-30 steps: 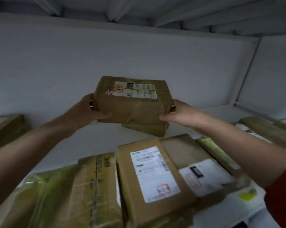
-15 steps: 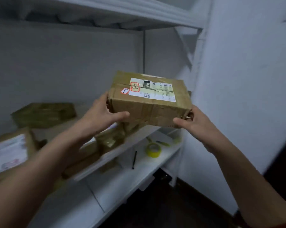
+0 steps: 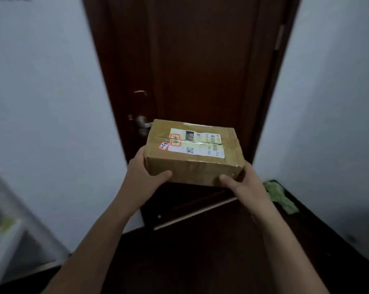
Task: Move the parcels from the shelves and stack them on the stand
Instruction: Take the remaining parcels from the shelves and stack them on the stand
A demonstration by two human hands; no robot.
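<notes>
Gripping parcel (image 3: 192,164) edges before door (image 3: 200,60)

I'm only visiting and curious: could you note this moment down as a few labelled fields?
Held: cardboard parcel, white label on top
Left hand: grips the parcel's left end
Right hand: grips its right end
Ahead: dark wooden door with metal handle
Sides: pale walls
Stage: parcel in the air, not yet set down

left hand (image 3: 144,179) bare | right hand (image 3: 244,184) bare | forearms (image 3: 107,230) bare to frame edge
</notes>
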